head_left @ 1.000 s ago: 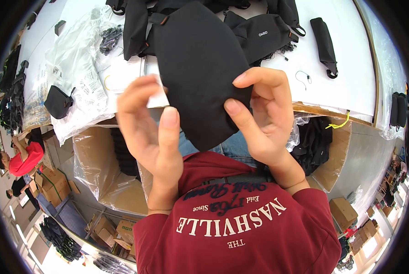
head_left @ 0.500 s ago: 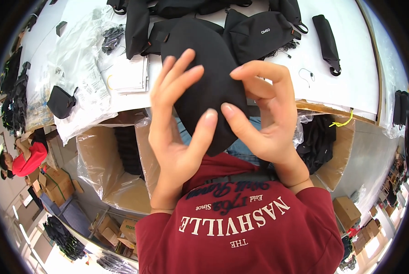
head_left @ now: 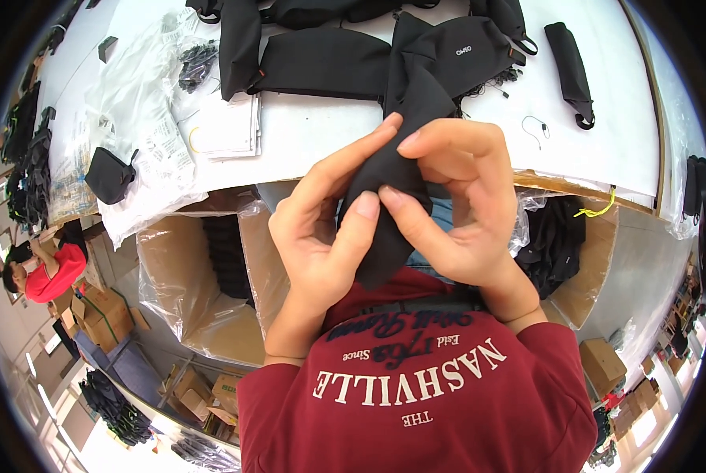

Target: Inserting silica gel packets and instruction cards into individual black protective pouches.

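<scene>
Over the table's near edge I hold a soft black fabric pouch (head_left: 392,177) between both hands. It is pinched narrow in the middle, and its far end overlaps the black pouches beyond. My left hand (head_left: 321,213) grips its left side, thumb toward the middle and fingers along the edge. From the right, my right hand (head_left: 463,205) pinches it between thumb and curled forefinger. The two thumb tips nearly meet on the fabric. Beyond lie a flat black pouch (head_left: 325,65) and another with small white lettering (head_left: 483,51).
On the white table (head_left: 597,158) are clear plastic bags (head_left: 136,118), a stack of white sheets (head_left: 225,130), a small black pouch (head_left: 110,175) and a rolled black pouch (head_left: 567,71). Plastic-lined cartons (head_left: 187,276) holding black goods stand below. A person in red (head_left: 57,272) is at far left.
The pouch was spread broad and flat; now it is squeezed narrow and turned, its far end leaning right. My left fingers have come down onto its edge, closer to my right hand.
</scene>
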The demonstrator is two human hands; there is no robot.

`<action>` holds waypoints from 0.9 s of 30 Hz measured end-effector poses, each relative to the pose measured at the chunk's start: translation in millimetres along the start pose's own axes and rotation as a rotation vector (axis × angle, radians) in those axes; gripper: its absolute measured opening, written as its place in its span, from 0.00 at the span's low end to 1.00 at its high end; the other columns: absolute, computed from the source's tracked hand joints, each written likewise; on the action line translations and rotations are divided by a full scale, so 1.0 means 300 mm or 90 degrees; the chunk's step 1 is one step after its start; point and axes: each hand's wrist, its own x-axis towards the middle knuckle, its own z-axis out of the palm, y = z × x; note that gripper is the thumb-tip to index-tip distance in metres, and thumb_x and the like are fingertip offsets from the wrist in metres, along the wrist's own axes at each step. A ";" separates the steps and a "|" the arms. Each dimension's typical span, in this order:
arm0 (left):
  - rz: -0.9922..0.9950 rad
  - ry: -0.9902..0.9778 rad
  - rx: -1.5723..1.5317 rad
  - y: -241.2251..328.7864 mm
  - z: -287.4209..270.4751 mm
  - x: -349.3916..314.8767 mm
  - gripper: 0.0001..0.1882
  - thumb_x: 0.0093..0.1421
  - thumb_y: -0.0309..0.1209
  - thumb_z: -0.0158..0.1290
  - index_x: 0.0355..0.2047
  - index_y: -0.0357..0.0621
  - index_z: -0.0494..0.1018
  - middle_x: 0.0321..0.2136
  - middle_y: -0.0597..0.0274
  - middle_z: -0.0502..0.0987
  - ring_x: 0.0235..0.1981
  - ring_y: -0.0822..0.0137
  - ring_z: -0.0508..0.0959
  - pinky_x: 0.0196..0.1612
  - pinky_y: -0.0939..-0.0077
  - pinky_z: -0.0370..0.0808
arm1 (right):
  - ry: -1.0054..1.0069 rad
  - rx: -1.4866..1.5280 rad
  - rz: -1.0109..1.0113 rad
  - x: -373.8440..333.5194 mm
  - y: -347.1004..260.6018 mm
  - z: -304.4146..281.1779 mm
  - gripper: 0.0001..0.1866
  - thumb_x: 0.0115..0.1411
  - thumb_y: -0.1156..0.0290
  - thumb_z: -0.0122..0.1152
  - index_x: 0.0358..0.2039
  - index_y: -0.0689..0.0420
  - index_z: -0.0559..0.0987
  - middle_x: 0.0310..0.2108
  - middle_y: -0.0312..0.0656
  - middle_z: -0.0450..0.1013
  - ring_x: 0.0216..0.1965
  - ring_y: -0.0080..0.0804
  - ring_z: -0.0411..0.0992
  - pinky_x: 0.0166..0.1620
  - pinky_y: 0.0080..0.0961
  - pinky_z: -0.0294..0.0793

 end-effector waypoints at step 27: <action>0.020 -0.023 -0.051 -0.014 -0.033 0.004 0.20 0.57 0.20 0.43 0.50 0.25 0.70 0.49 0.44 0.74 0.50 0.62 0.75 0.55 0.72 0.68 | 0.026 0.037 0.042 -0.009 0.004 0.010 0.19 0.52 0.85 0.60 0.44 0.64 0.67 0.38 0.42 0.74 0.38 0.26 0.76 0.43 0.21 0.75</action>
